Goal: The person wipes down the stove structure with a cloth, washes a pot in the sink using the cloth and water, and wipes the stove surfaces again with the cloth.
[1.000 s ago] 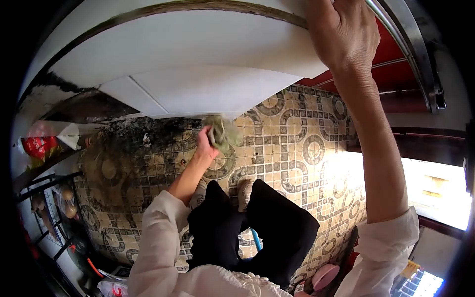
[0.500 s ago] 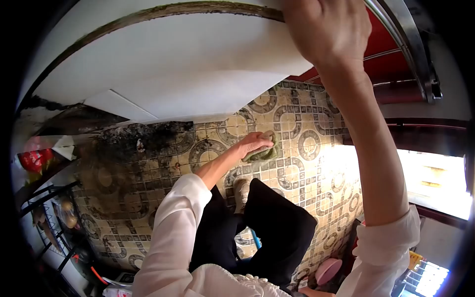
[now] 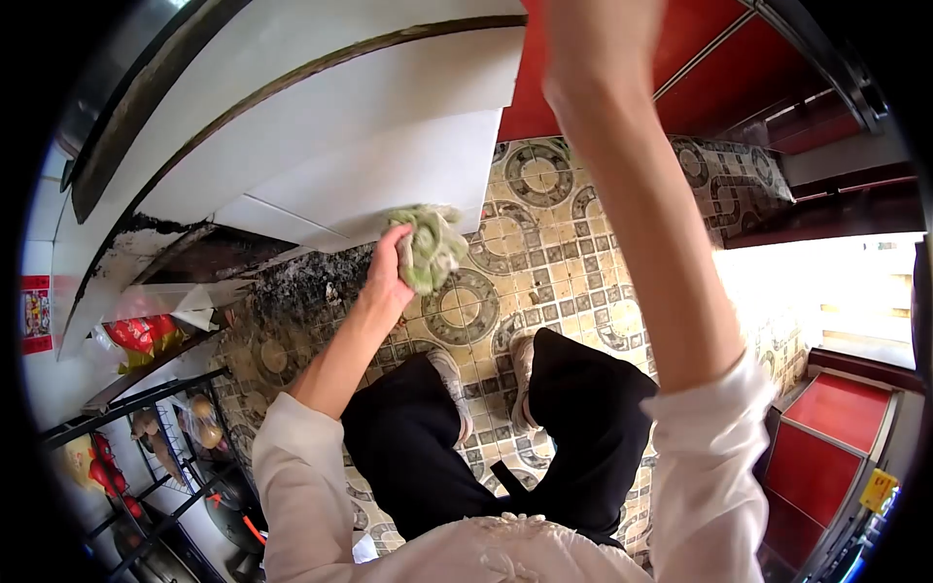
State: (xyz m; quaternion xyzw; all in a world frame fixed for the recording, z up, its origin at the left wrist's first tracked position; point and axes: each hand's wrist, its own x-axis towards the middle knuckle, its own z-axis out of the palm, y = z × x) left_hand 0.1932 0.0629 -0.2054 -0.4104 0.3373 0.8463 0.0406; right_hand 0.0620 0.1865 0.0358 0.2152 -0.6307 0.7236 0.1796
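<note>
A crumpled green and white cloth (image 3: 432,251) is in my left hand (image 3: 387,270), fingers wrapped around it. The hand is raised in front of the white tiled wall (image 3: 389,146), near that wall's lower right corner. Whether the cloth touches the tiles I cannot tell. My right arm reaches up and forward. Only the blurred back part of my right hand (image 3: 603,34) shows at the top edge, in front of the red tiles (image 3: 535,87); its fingers are out of frame.
Patterned tiles cover the floor (image 3: 544,262), with black grime (image 3: 316,282) along the foot of the white wall. A black rack (image 3: 126,408) holding food and a red bag (image 3: 146,335) stand at the left. At the right are a red tiled block (image 3: 831,418) and a bright doorway (image 3: 855,301).
My left hand has lifted the cloth from low over the floor, up and left toward the white wall. My right hand has moved mostly out of frame. My body is more upright.
</note>
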